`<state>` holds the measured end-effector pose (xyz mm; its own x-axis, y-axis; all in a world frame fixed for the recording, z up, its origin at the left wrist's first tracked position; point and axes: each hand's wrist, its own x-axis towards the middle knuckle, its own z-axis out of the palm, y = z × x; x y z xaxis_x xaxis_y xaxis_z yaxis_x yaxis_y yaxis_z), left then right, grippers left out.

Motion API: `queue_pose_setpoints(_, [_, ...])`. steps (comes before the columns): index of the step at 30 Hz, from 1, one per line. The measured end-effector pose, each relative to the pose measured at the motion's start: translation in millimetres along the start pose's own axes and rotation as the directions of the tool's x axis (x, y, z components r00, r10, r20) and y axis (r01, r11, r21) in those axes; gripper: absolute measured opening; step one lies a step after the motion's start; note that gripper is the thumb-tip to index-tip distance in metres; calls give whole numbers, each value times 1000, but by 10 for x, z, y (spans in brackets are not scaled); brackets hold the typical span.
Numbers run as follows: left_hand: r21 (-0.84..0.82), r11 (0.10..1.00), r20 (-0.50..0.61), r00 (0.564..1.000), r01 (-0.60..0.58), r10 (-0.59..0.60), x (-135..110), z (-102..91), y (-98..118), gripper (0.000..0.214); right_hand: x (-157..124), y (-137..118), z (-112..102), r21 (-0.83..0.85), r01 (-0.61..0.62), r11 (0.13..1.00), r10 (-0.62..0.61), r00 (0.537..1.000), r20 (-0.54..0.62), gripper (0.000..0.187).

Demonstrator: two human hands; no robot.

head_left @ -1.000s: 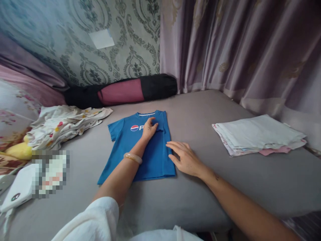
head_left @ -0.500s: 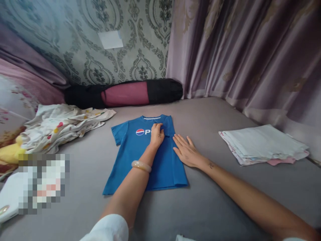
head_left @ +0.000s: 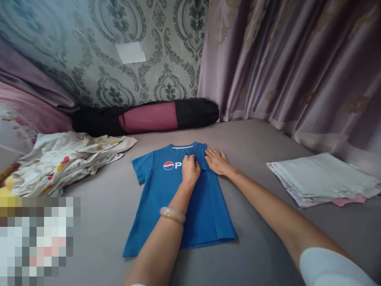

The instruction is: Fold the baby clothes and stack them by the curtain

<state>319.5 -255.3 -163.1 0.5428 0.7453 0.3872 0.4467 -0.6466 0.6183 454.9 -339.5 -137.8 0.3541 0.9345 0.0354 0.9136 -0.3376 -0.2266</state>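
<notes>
- T-shirt [head_left: 160,206]: blue, with a white neck stripe, white lettering, and a round red, white and blue logo [head_left: 168,165]
- Bracelet [head_left: 172,215]: milky white with an amber tinge
- Sheet [head_left: 256,242]: plain grey
- Folded clothes [head_left: 324,174]: whitish on top, pink below
- Crumpled cloth [head_left: 71,153]: off-white, spotted red, yellow and green
- Bag [head_left: 149,117]: black, dusky-red panel
- Wallpaper [head_left: 119,18]: grey-green, dark scrollwork
- Curtain [head_left: 268,59]: mauve, brownish-gold motifs

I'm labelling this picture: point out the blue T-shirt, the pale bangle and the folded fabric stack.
Blue T-shirt [head_left: 163,194], head view: front of the body.
Pale bangle [head_left: 172,215], head view: middle of its band.
Folded fabric stack [head_left: 323,176], head view: top layer.
</notes>
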Motion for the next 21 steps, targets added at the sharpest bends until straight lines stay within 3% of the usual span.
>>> queue_pose_setpoints(7, [9,1000,22,999,28,-28,23,-17,43,28,323,-25,-19,-31,-111,993,110,993,-42,55])
queue_pose_setpoints(11, [10,1000,4,1000,18,-18,27,-10,47,30,344,-211,-16,-42,-53,998,48,994,-101,55])
queue_pose_setpoints(16, [10,1000,-9,1000,26,-26,25,9,9,33,415,-364,84,-10,-102,995,102,995,-11,61])
queue_pose_setpoints(21, [15,999,-9,999,53,-52,24,20,-18,34,465,-362,163,-12,-140,990,140,990,-20,62])
